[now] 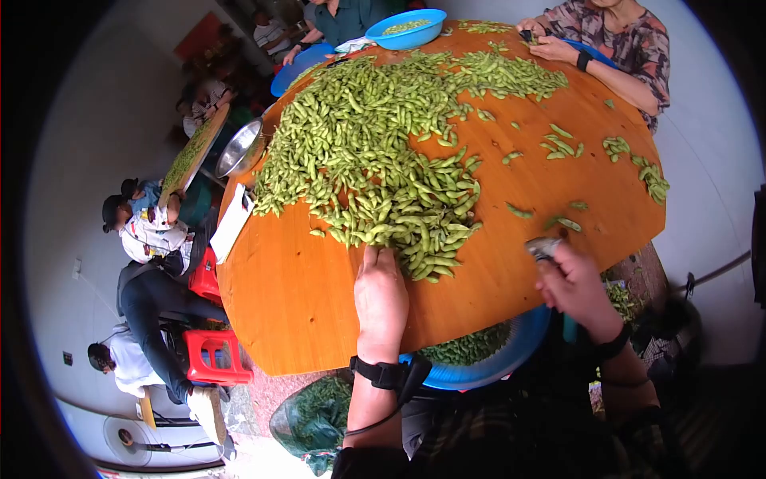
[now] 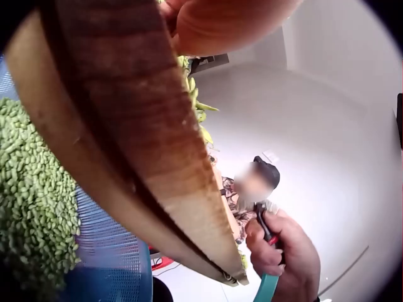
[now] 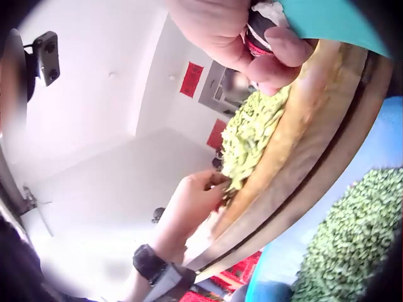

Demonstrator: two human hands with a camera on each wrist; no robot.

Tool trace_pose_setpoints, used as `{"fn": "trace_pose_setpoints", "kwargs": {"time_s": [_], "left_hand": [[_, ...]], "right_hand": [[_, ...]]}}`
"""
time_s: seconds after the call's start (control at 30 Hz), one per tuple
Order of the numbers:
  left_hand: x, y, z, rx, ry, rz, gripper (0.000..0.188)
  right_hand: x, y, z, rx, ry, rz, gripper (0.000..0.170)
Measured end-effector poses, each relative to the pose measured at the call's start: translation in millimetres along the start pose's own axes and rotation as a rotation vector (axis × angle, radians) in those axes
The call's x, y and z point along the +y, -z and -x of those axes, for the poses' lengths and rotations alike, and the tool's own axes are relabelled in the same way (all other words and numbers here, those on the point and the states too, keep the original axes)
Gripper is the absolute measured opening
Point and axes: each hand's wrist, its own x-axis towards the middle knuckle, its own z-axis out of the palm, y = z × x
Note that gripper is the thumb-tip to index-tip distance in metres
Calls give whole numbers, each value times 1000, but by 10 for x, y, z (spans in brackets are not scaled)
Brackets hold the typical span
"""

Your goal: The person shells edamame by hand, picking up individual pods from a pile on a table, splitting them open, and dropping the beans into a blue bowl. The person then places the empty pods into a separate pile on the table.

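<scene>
A broad heap of green soybean pods (image 1: 383,152) covers much of the wooden table (image 1: 295,319). My left hand (image 1: 381,302) is at the heap's near edge, with its fingertips among the pods and partly hidden. The right wrist view shows that left hand (image 3: 195,198) with bent fingers at the pods; I cannot tell whether it pinches one. Over the table's right front edge, my right hand (image 1: 578,287) grips a small tool (image 1: 544,247) with a pale, metallic-looking end. The left wrist view shows the tool's dark tip, red trim and teal part (image 2: 267,288).
Below the table's front edge stands a blue basket (image 1: 527,339) with shelled green beans (image 2: 31,182). Loose pods (image 1: 562,144) lie at the right. A metal bowl (image 1: 239,148) and a blue basin (image 1: 407,30) stand farther off. Another person (image 1: 614,48) sits across the table.
</scene>
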Motion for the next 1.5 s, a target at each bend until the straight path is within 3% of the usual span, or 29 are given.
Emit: {"fn": "trace_pose_setpoints", "kwargs": {"time_s": [0.17, 0.27, 0.37, 0.43, 0.5, 0.53, 0.7, 0.77, 1.0, 1.3, 1.4, 1.5], "left_hand": [[229, 68, 275, 5, 16, 141, 8], [510, 148, 427, -214, 316, 1117, 22], [574, 123, 486, -275, 358, 1310, 27], [539, 63, 535, -285, 373, 1282, 35], [517, 9, 587, -145, 26, 737, 41], [507, -16, 603, -114, -68, 642, 48], [742, 80, 653, -113, -84, 496, 55], [790, 63, 660, -51, -32, 486, 45], [805, 43, 679, -32, -23, 498, 42], [775, -85, 801, -79, 104, 755, 36], [712, -69, 780, -230, 276, 1195, 30], [623, -46, 738, -343, 388, 1439, 29]], "right_hand": [[-151, -416, -50, -299, 23, -205, 22], [-223, -548, -77, -417, -85, -338, 15], [-302, -535, -56, -427, -137, -358, 15], [-292, -508, -28, -427, -152, -340, 13], [-253, -477, 3, -430, -170, -317, 13], [-216, -475, 16, -418, -146, -292, 12], [-230, -441, 78, -376, -112, -247, 13], [-228, -440, 105, -366, -104, -250, 13], [-197, -465, 171, -364, -80, -230, 12], [-51, -541, 191, -322, -153, -471, 8], [-98, -500, 197, -329, -216, -532, 9], [-182, -398, 158, -405, -279, -502, 11]]}}
